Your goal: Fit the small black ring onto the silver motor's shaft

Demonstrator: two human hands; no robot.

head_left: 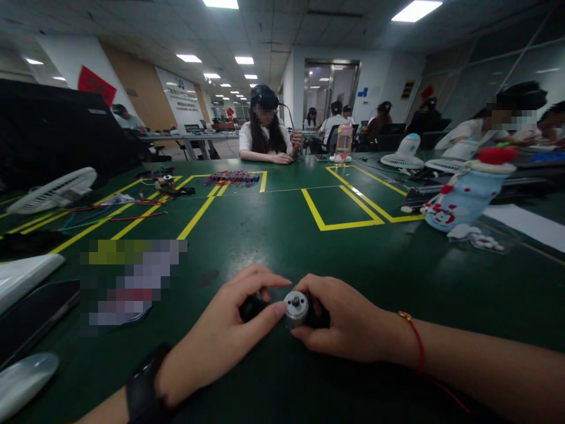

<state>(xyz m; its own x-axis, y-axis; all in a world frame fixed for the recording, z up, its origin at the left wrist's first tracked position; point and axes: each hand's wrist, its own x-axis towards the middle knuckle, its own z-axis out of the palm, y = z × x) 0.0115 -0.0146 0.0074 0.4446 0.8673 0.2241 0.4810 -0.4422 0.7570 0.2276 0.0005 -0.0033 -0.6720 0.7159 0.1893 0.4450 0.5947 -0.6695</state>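
A small silver DC motor (296, 307) stands upright in front of me, its short shaft and the holes in its end face pointing up. My right hand (339, 318) is closed round its right side, with the index finger behind and the thumb in front. From the left, my left hand (242, 315) curves toward it. The left thumb tip is at the motor's edge, the index finger stretches past its top, and the fingers are apart. The motor's lower end is hard to make out against the dark green table (247, 229).
Yellow tape (353, 226) marks the table. Colourful wires (233, 178) lie in a pile at the far left. A pale blue bottle (468, 197) and fans (401, 154) stand at right. A white mouse (26, 380) is near left. A person (265, 126) sits opposite.
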